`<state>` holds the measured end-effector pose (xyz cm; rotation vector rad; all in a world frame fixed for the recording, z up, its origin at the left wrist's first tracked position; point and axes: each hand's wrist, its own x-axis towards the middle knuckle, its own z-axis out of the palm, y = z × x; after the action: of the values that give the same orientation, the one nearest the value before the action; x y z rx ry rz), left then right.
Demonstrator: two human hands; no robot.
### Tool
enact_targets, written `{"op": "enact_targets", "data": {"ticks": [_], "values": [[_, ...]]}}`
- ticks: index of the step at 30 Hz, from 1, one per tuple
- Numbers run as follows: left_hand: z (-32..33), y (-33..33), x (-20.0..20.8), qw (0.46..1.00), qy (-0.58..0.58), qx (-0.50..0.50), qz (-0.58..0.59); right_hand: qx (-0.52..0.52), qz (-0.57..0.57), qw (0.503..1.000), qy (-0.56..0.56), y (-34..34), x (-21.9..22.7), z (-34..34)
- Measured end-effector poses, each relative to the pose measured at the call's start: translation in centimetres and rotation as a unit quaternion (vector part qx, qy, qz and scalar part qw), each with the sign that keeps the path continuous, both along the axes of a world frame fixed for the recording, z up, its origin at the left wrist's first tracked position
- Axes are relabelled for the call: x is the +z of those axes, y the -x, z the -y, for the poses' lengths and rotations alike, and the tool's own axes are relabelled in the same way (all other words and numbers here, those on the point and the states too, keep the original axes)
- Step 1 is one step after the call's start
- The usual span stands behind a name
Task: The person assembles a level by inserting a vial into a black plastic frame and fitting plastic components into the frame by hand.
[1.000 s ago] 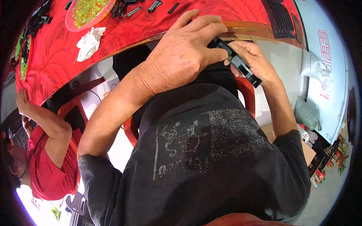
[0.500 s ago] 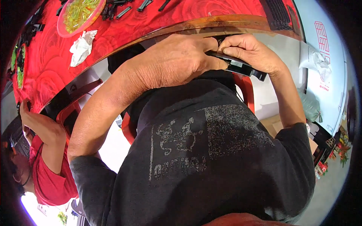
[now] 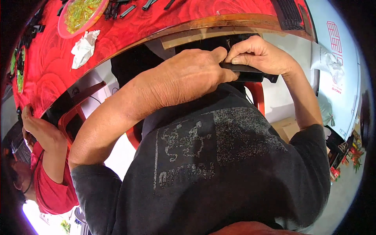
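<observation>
Both my hands meet just below the edge of a table with a red patterned cloth. My left hand and my right hand grip the same long, flat black plastic part, held roughly level in front of my chest. The left thumb presses on its left end while the right fingers pinch it from above. Much of the part is hidden under my fingers. My dark grey shirt fills the lower picture.
On the cloth lie a pink plate of yellow-green pieces, a crumpled white tissue, several small black parts and a black tray. A person in a red top sits at my left. White sacks stand right.
The black part has turned from a slant to nearly level and come closer to my chest. My right hand has shifted on top of it; both hands moved slightly down in view.
</observation>
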<state>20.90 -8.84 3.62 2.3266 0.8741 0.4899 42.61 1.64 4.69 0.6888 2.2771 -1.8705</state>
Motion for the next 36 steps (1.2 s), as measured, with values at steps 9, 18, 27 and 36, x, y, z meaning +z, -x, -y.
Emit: {"op": "enact_targets", "data": {"ticks": [9,18,27,36], "values": [[0.2,0.7,-0.7,0.999,-0.009,0.006,0.050,0.020,0.032,0.999,0.010,0.1,0.6,-0.3],[0.6,0.4,-0.3,0.997,0.020,0.026,0.068,0.026,0.017,0.999,0.015,-0.2,0.3,-0.6],[1.1,-0.1,-1.1,0.997,-0.022,0.046,0.063,0.031,0.047,0.998,0.032,0.2,0.8,-0.9],[1.2,0.5,-0.9,0.991,-0.030,0.062,0.114,0.034,0.027,0.999,0.000,-0.1,0.6,-1.4]]}}
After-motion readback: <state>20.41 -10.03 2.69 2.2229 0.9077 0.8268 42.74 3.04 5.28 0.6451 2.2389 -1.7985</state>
